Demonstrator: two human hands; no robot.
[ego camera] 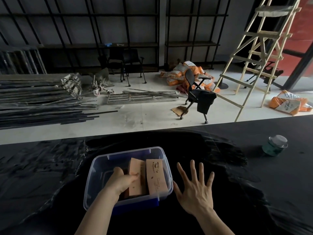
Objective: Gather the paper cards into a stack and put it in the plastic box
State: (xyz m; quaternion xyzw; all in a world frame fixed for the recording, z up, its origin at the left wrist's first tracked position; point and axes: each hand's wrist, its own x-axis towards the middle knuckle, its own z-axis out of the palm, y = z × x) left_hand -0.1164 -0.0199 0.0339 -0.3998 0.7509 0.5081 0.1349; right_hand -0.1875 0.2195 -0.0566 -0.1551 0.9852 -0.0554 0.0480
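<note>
The left hand (121, 181) is reaching inside the plastic box (101, 167), fingers closing on the paper cards (144, 177), probably settling the stack against the right wall. The right hand (194, 192) is hovering spread and empty just beside the box, likely ready to steady it. 1 glass jar (275, 145) is sitting well apart on the black table (254, 184), obstructing nothing.

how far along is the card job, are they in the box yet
Nearly done. The paper cards are already inside the plastic box, and none show loose on the table. In hand: the left hand is down in the box, touching the cards. The right hand is spread open beside the box, holding nothing. Left: the cards lean unevenly, so square them and pull the hand out.
</note>
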